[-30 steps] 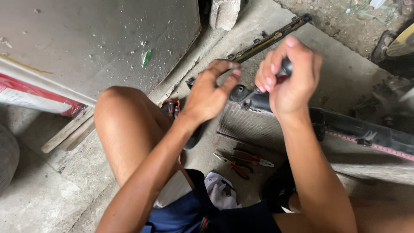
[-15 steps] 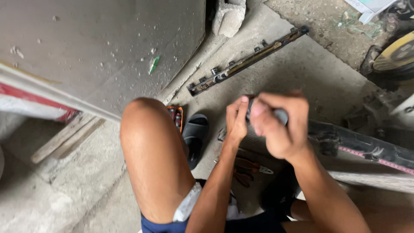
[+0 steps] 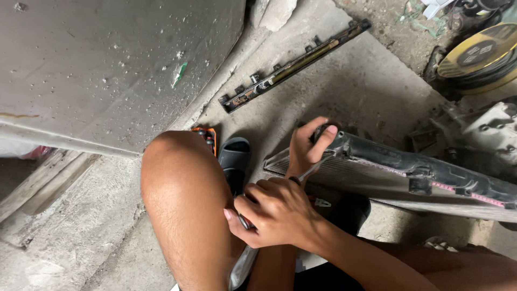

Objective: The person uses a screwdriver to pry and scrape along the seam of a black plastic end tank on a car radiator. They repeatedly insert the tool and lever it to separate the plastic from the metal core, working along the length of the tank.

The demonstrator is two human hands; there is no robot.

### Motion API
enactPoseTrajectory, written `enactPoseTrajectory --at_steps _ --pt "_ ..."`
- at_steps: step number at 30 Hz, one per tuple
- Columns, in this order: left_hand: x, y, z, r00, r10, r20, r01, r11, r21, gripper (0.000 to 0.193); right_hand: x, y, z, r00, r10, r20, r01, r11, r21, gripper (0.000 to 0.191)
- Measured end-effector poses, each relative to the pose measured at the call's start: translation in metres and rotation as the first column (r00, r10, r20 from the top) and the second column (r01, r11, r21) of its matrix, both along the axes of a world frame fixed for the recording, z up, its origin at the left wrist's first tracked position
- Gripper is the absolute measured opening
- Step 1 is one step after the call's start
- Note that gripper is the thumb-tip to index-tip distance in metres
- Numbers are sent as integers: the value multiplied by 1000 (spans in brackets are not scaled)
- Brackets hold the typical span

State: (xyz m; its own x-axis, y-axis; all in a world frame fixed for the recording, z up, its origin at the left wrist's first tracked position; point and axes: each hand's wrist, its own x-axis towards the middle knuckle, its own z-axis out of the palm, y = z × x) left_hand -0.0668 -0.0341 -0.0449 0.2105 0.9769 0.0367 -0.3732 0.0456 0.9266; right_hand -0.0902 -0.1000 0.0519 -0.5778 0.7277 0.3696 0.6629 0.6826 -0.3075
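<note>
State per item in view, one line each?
left hand: gripping radiator end
right hand: closed on slim metal tool
radiator: lying on floor, tank end raised
black slotted bar: flat on concrete, untouched
sandal: on floor beside knee

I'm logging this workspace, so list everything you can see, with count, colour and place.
radiator: one, black top bar with grey fins, lying on the floor at right centre
screwdriver: one, metal shaft, between both hands at the radiator's left end
long bracket strip: one, dark, on the floor at top centre
sandal: one, black, beside the knee
small case: one, orange and black, behind the knee
metal sheet: one, grey, upper left
wooden planks: grey-brown, far left
round disc: one, yellow and black, upper right
knee: one, bare, centre
left hand: on the radiator's end
right hand: gripping the screwdriver handle
</note>
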Motion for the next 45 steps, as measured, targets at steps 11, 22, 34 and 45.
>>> enactPoseTrajectory --at_steps 11,22,34,45 --pt "28 -8 -20 958 266 -104 -266 964 13 28 23 29 31 990 -46 -137 56 996 70 33" --pt "23 -1 -12 985 96 -146 -106 992 -65 44 100 64 75 443 -420 -792 16 887 -462 48" --pt "64 -8 -69 879 201 -432 -206 978 37 42 94 17 60 789 -22 -615 -32 996 -77 25" --pt "77 -14 -95 625 710 -326 -390 646 656 19 92 19 60 458 -288 -841 143 958 -250 42"
